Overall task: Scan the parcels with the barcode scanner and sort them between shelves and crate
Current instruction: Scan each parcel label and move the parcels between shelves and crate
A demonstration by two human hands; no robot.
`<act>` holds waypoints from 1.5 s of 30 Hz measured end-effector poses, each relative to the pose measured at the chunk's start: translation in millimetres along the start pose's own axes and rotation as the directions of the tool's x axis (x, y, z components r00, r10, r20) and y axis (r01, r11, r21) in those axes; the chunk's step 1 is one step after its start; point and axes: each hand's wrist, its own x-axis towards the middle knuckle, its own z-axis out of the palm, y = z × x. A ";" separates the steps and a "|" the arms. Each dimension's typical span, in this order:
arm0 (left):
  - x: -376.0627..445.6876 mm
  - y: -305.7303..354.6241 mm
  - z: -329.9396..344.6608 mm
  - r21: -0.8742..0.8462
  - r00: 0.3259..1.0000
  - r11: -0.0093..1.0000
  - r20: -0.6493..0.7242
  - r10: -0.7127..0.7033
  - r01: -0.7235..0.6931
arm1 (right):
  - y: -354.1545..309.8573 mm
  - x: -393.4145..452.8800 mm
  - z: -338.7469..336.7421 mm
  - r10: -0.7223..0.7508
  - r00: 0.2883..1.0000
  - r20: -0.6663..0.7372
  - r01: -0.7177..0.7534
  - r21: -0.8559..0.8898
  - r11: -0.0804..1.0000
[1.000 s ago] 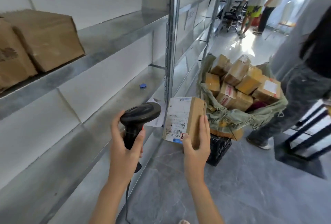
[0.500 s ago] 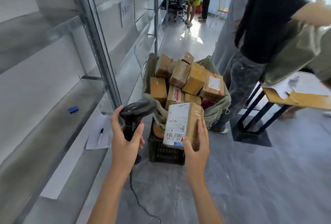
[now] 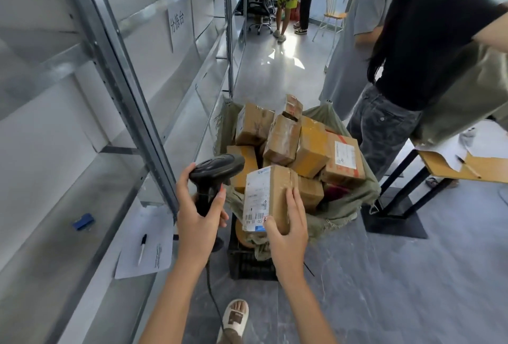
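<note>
My left hand (image 3: 198, 214) grips the handle of a black barcode scanner (image 3: 217, 169), its head pointing right toward the parcel. My right hand (image 3: 288, 229) holds a small brown cardboard parcel (image 3: 270, 195) upright, its white barcode label facing me. Just behind the parcel stands a black crate (image 3: 248, 262) lined with a green sack (image 3: 349, 206) and heaped with several brown parcels (image 3: 294, 137). Grey metal shelves (image 3: 90, 206) run along the left.
On the lower shelf lie a paper sheet (image 3: 148, 250) with a marker pen (image 3: 142, 249) and a small blue object (image 3: 83, 221). A person in black top and jeans (image 3: 398, 102) stands right of the crate beside a wooden table (image 3: 453, 167). More people stand down the aisle.
My view has swung from the shelves with boxes toward the aisle and the crate. Both hands keep their grip on scanner and parcel, now right in front of the crate.
</note>
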 end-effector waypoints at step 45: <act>-75.7 24.0 -43.8 0.093 0.971 0.995 -0.233 0.050 -0.029 | -9.1 24.9 20.1 -0.305 0.851 0.426 0.522 -0.632 0.573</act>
